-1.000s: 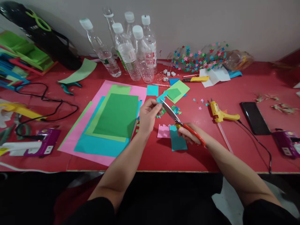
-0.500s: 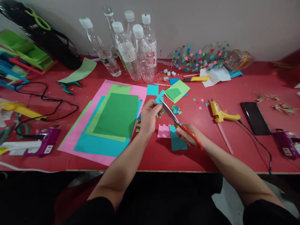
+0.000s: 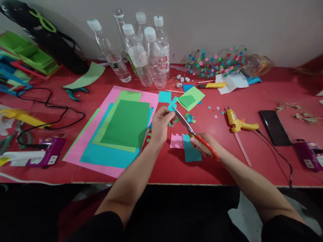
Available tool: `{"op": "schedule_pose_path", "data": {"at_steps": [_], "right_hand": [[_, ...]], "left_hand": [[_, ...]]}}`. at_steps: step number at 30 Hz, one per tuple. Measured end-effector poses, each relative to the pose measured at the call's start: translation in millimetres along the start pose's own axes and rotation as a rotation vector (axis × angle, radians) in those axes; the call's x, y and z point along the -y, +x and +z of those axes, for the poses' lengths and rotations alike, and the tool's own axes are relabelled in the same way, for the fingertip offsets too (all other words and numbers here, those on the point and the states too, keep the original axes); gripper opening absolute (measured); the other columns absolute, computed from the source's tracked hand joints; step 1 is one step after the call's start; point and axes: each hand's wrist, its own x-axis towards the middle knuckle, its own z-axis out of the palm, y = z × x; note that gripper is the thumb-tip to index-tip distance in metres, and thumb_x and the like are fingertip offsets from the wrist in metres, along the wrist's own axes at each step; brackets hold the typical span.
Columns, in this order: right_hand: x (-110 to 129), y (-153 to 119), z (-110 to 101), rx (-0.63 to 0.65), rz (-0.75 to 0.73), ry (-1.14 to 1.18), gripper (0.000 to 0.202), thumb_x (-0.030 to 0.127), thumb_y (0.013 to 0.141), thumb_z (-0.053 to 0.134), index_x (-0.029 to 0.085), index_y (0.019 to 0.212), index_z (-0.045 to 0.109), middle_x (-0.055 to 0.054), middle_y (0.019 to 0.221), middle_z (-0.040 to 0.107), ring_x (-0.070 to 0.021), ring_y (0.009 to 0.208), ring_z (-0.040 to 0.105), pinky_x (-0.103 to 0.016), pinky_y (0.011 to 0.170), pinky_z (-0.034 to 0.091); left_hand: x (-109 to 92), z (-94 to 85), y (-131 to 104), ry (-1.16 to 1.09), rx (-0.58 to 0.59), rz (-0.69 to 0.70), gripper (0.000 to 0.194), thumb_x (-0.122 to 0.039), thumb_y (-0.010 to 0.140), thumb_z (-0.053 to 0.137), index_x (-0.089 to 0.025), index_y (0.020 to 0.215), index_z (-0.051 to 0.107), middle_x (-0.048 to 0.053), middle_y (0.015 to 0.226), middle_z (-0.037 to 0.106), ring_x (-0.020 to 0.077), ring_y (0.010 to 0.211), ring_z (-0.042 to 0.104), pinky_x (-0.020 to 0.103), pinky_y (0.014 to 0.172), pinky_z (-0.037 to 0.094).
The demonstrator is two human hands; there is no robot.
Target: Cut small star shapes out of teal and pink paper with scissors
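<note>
Left hand (image 3: 160, 124) pinching a small blue paper (image 3: 172, 106) between thumb and fingers, above the red table (image 3: 161, 173); right hand (image 3: 202, 144) grasping scissors (image 3: 207, 146) by the handles, the blade tips at the paper. Paper stars (image 3: 189, 117) and a notched pink piece (image 3: 176, 142) lie between the hands. Coloured sheets (image 3: 126, 122) overlap to the left, a yellow glue gun (image 3: 236, 123) lies to the right, and capped bottles (image 3: 156, 65) stand behind

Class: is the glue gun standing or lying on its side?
On its side: the yellow glue gun lies flat, handle sideways, on the red table.
</note>
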Motion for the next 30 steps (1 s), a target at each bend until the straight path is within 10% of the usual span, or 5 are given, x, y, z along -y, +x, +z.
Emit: {"op": "schedule_pose_path", "data": {"at_steps": [30], "right_hand": [[-4.8, 3.4, -0.9, -0.037, -0.06, -0.002, 0.046, 0.062, 0.076, 0.057, 0.02, 0.063, 0.045, 0.008, 0.043, 0.037, -0.008, 0.032, 0.04, -0.021, 0.036, 0.032]], "left_hand": [[-0.3, -5.6, 6.8, -0.085, -0.085, 0.098, 0.007, -0.023, 0.074, 0.067, -0.018, 0.073, 0.061, -0.002, 0.065, 0.064, 0.0051, 0.053, 0.053, 0.018, 0.052, 0.044]]}}
